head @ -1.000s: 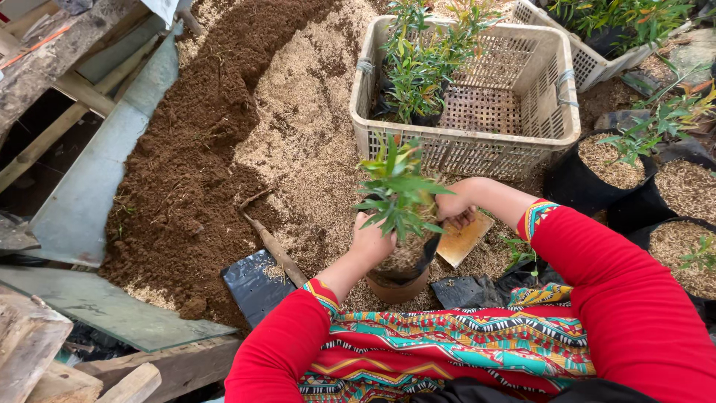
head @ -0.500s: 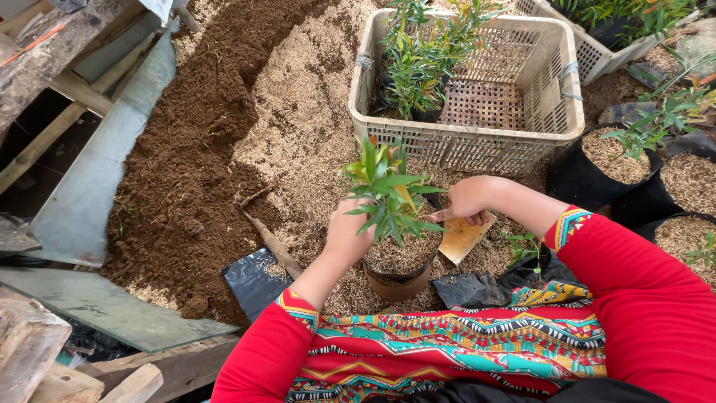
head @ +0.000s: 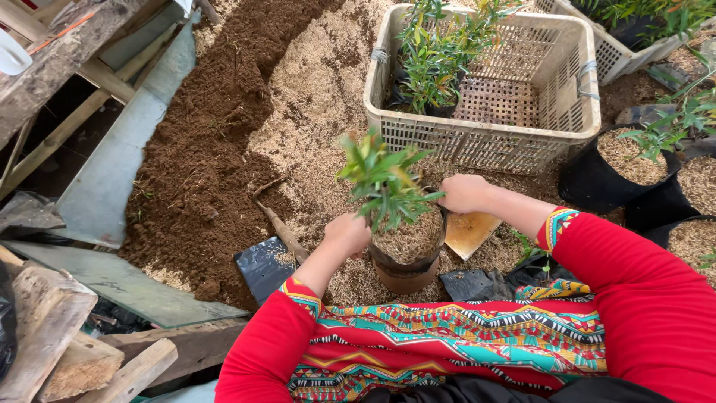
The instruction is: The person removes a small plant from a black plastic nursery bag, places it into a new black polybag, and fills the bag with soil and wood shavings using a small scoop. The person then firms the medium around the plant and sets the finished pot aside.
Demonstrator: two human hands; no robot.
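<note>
A small green-leaved plant [head: 384,179] stands in a black plastic pot bag [head: 406,270] filled with pale husk mix. My left hand [head: 347,234] grips the bag's left rim and my right hand [head: 462,192] grips its right rim, lifting it above the husk pile. Both sleeves are red with patterned cuffs. A yellow scoop-like piece [head: 470,231] lies just behind the bag, under my right wrist.
A beige plastic crate [head: 492,142] behind holds potted seedlings [head: 432,63]. Dark soil [head: 209,149] and pale husk [head: 313,97] are heaped on the ground. Filled black bags [head: 619,168] stand at right. Empty black bags [head: 265,265] lie nearby. Wooden planks [head: 67,351] lie at left.
The potted plant has risen and come closer to me, held by both hands. The view has shifted slightly, bringing the crate lower in frame.
</note>
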